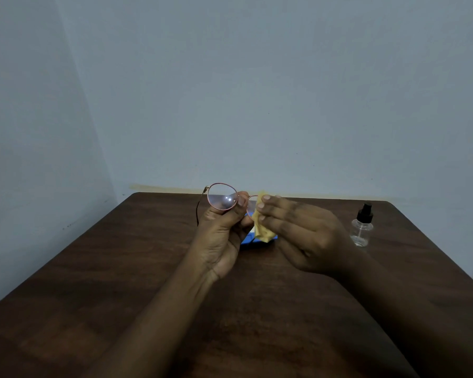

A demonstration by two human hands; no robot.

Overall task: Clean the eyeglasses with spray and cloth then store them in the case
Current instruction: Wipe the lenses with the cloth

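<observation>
Head view: left hand (224,227) pinches glasses (221,199) by rim; right hand (298,227), at its 3 o'clock, pinches cloth (261,227) over lens. We judge hard rubbing could twist frame.

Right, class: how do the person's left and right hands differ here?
The left hand pinches the eyeglasses by the rim; the right hand holds the yellow cloth against a lens. The left hand's fingers curl; the right hand's lie nearly straight. Both are raised above the table.
</observation>
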